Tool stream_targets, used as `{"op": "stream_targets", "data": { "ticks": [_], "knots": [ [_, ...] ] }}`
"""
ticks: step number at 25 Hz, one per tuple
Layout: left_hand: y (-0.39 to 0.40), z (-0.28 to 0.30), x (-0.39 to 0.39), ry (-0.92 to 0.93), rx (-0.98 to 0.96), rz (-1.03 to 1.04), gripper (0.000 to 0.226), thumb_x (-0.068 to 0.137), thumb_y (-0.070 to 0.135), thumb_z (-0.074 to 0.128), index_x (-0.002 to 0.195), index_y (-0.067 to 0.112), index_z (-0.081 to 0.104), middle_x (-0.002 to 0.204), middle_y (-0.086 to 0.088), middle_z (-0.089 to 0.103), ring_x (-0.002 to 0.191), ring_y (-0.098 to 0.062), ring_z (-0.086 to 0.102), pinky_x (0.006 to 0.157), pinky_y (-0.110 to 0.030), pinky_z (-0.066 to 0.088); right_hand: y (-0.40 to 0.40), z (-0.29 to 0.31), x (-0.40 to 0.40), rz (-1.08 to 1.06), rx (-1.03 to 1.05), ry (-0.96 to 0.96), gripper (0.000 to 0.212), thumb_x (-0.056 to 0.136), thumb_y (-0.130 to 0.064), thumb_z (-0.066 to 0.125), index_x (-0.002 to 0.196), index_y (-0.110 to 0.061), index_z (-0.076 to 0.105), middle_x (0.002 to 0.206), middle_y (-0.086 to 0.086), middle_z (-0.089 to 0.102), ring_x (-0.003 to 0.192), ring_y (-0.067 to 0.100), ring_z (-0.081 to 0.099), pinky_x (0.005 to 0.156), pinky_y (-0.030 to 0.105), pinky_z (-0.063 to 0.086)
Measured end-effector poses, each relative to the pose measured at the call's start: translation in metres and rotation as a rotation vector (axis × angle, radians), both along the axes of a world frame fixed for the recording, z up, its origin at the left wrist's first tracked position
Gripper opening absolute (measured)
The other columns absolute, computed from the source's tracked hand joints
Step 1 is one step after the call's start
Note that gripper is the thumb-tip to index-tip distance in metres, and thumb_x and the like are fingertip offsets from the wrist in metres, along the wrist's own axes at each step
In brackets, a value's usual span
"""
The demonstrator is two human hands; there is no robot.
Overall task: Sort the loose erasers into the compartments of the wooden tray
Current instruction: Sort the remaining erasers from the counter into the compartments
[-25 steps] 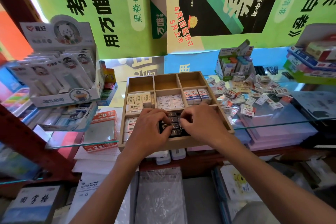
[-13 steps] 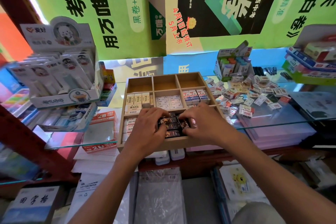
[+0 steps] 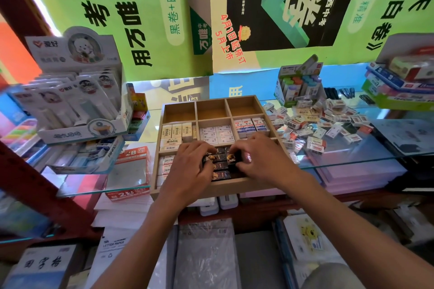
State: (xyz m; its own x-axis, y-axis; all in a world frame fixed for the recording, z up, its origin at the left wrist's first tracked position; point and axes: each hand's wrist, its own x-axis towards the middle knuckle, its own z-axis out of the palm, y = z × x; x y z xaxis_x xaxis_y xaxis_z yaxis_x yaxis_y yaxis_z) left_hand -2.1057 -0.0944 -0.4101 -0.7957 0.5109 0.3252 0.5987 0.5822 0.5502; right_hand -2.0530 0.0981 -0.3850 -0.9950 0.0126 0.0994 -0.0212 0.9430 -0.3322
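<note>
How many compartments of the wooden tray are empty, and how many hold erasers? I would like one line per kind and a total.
Empty compartments: 3
Compartments with erasers: 5
Compartments hidden by the right hand: 1
Total in the tray: 9

Both forearms enter from the bottom edge of the head view and converge toward the centre. The left hand (image 3: 189, 166) is palm down, knuckles raised, fingers curled downward with the fingertips (image 3: 207, 159) pressed onto a dark surface beneath them. The right hand (image 3: 260, 159) mirrors it, palm down, fingers bent and pointing toward the left hand. The two sets of fingertips lie near each other, apart. Both wrists are straight.
</note>
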Motion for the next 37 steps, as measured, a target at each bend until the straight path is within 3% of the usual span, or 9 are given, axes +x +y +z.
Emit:
{"op": "stream_targets", "data": {
  "ticks": [5,9,14,17,20,22,24,31,37],
  "knots": [
    [0.002,0.001,0.002,-0.028,-0.032,0.002,0.036,0.086,0.031,0.043,0.115,0.021,0.06,0.125,0.003,0.057,0.113,-0.004,0.033,0.094,-0.026,0.03,0.002,-0.005,0.006,0.044,-0.093,0.028,0.028,0.087,-0.032,0.067,0.115,-0.033,0.066,0.119,-0.006,0.064,0.112,0.013,0.046,0.094,0.036,0.043],
    [0.006,0.002,0.001,-0.05,0.006,0.051,0.014,0.097,0.023,0.056,0.11,0.026,0.058,0.118,0.006,0.055,0.111,-0.007,0.038,0.089,-0.029,0.034,0.012,-0.007,0.024,-0.038,-0.317,0.262,0.018,0.088,-0.025,0.068,0.106,-0.021,0.071,0.117,-0.009,0.066,0.111,0.009,0.05,0.095,0.028,0.038],
    [0.021,0.01,0.009,0.094,0.018,0.261,0.014,0.09,0.01,0.065,0.103,0.015,0.066,0.113,-0.008,0.065,0.106,-0.024,0.051,0.085,-0.038,0.04,0.078,-0.026,0.058,-0.208,-0.443,0.419,0.009,0.086,-0.013,0.069,0.09,-0.021,0.072,0.091,-0.011,0.068,0.089,0.007,0.058,0.077,0.022,0.044],
    [0.062,0.02,0.018,0.202,0.025,0.248,0.019,0.086,0.017,0.059,0.104,0.013,0.066,0.111,-0.011,0.066,0.107,-0.032,0.053,0.089,-0.05,0.041,0.126,-0.044,0.079,-0.374,-0.518,0.468,0.012,0.088,-0.009,0.067,0.089,-0.02,0.071,0.084,-0.01,0.067,0.079,0.005,0.059,0.068,0.02,0.045],
    [0.136,0.031,0.033,0.236,0.004,0.1,0.018,0.086,0.02,0.059,0.102,0.017,0.066,0.105,-0.004,0.067,0.102,-0.025,0.054,0.089,-0.042,0.038,0.182,-0.061,0.092,-0.517,-0.374,0.443,0.01,0.088,-0.013,0.066,0.095,-0.018,0.07,0.089,-0.007,0.067,0.083,0.014,0.059,0.07,0.029,0.046],
    [0.189,0.03,0.042,0.158,-0.026,0.021,0.018,0.088,0.02,0.063,0.106,0.02,0.066,0.105,0.001,0.067,0.102,-0.022,0.054,0.09,-0.043,0.042,0.214,-0.069,0.094,-0.463,-0.105,0.321,0.01,0.087,-0.017,0.065,0.096,-0.017,0.068,0.095,-0.003,0.066,0.086,0.022,0.058,0.072,0.034,0.045],
    [0.231,0.021,0.04,0.133,-0.107,-0.028,0.022,0.089,0.026,0.061,0.111,0.022,0.064,0.106,0.003,0.068,0.103,-0.021,0.053,0.093,-0.043,0.043,0.229,-0.074,0.093,-0.374,0.034,0.267,0.006,0.086,-0.02,0.065,0.092,-0.017,0.068,0.096,-0.002,0.064,0.085,0.024,0.057,0.071,0.037,0.046],
    [0.316,-0.003,0.005,0.221,-0.582,-0.076,0.045,0.095,0.048,0.049,0.123,0.015,0.061,0.124,-0.008,0.059,0.119,-0.029,0.048,0.096,-0.042,0.039,0.234,-0.081,0.087,-0.45,-0.089,0.341,0.005,0.083,-0.022,0.07,0.079,-0.023,0.067,0.092,-0.007,0.064,0.086,0.018,0.055,0.072,0.031,0.034],
    [0.329,-0.004,0.002,0.106,-0.471,0.009,0.034,0.085,0.046,0.062,0.094,0.015,0.069,0.103,-0.006,0.064,0.104,-0.028,0.054,0.081,-0.037,0.042,0.243,-0.084,0.083,-0.456,-0.338,0.309,0.016,0.087,-0.029,0.071,0.076,-0.03,0.06,0.093,-0.014,0.058,0.091,0.01,0.048,0.077,0.032,0.026]
  ]
}}
